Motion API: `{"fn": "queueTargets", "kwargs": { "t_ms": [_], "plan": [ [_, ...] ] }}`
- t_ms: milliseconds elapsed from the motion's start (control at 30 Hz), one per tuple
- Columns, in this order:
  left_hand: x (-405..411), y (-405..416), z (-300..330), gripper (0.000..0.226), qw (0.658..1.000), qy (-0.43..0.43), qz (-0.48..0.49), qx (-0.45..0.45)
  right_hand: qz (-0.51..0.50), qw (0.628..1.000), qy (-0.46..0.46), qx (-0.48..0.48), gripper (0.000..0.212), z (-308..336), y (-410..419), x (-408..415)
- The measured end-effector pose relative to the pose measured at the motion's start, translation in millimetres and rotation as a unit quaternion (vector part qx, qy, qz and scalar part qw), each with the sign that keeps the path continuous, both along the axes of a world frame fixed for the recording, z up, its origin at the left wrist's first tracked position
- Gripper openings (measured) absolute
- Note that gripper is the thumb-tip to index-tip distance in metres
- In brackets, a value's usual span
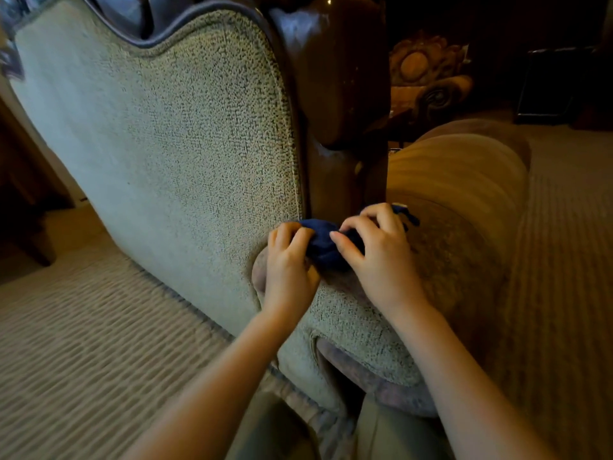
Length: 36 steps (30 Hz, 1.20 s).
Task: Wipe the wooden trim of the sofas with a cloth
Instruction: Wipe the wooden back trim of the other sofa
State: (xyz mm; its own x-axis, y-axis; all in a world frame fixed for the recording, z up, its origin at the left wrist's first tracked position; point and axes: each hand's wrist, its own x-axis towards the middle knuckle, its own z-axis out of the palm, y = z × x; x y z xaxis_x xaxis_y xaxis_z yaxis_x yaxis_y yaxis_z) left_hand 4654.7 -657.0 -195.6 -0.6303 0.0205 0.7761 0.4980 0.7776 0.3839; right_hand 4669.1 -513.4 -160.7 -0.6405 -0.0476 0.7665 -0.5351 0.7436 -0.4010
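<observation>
1. The cloth (323, 242) is dark blue and bunched into a wad, lying at the foot of the dark, glossy wooden trim (335, 84) where it meets the sofa's (159, 144) speckled green upholstery.
2. The left hand (290, 267) pinches the cloth's left end in a curled grip; the right hand (378, 257) curls its fingers over the right part, holding it.
3. The trim runs up the back's edge and along its curved top. A rounded tan armrest (457, 174) sits just right of the hands; striped carpet (83, 327) lies open on both sides.
4. The hands hide much of the cloth. The background (497, 44) is dark and hard to make out.
</observation>
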Motion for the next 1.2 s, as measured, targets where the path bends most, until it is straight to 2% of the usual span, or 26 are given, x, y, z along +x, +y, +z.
{"fn": "queueTargets", "kwargs": {
  "t_ms": [133, 200, 300, 367, 500, 600, 733, 833, 967, 1100, 1200],
  "plan": [
    [8.4, -11.8, 13.6, 0.028, 0.998, -0.035, -0.033, -0.043, 0.000, 0.996, -0.061, 0.068, 0.054, -8.7, 0.7, 24.0],
    [13.6, -11.2, 15.3, 0.030, 0.998, -0.039, -0.042, -0.009, -0.033, 0.997, -0.047, 0.055, 0.048, -11.0, -3.0, 24.2],
    [17.3, -5.3, 20.8, 0.022, 0.997, -0.033, -0.047, 0.060, -0.016, 0.997, -0.065, -0.039, 0.034, -1.3, -6.5, 13.9],
    [22.4, 4.8, 22.6, 0.019, 0.996, -0.006, -0.059, 0.071, 0.001, 0.992, -0.075, -0.103, 0.028, 3.7, -2.0, 9.4],
    [25.6, 40.5, 28.2, 0.018, 0.994, 0.026, -0.106, 0.007, -0.033, 0.973, -0.105, -0.204, 0.026, 13.5, 27.2, -12.1],
    [13.1, 53.8, 42.9, 0.018, 0.986, 0.060, -0.123, -0.091, -0.036, 0.966, -0.141, -0.212, 0.029, 21.6, 44.9, -24.5],
    [5.0, 35.1, 43.1, 0.007, 0.944, 0.159, -0.131, -0.256, -0.023, 0.980, -0.066, -0.186, 0.031, 14.0, 39.5, -0.2],
    [2.2, 6.3, 44.5, 0.005, 0.921, 0.214, -0.126, -0.299, -0.006, 0.987, -0.002, -0.158, 0.032, 5.4, 21.5, 18.8],
    [-10.7, -21.7, 81.2, 0.018, 0.935, 0.242, -0.033, -0.257, 0.023, 0.993, 0.075, -0.090, 0.033, 37.7, -5.6, 8.2],
    [-26.4, -20.6, 149.3, 0.018, 0.945, 0.280, 0.036, -0.164, 0.015, 0.976, 0.194, -0.099, 0.030, 105.2, -16.6, -11.6],
    [-33.3, -17.7, 144.1, 0.027, 0.957, 0.271, 0.041, -0.098, -0.028, 0.974, 0.216, -0.059, 0.032, 103.0, -20.0, -18.1]
  ]
}}
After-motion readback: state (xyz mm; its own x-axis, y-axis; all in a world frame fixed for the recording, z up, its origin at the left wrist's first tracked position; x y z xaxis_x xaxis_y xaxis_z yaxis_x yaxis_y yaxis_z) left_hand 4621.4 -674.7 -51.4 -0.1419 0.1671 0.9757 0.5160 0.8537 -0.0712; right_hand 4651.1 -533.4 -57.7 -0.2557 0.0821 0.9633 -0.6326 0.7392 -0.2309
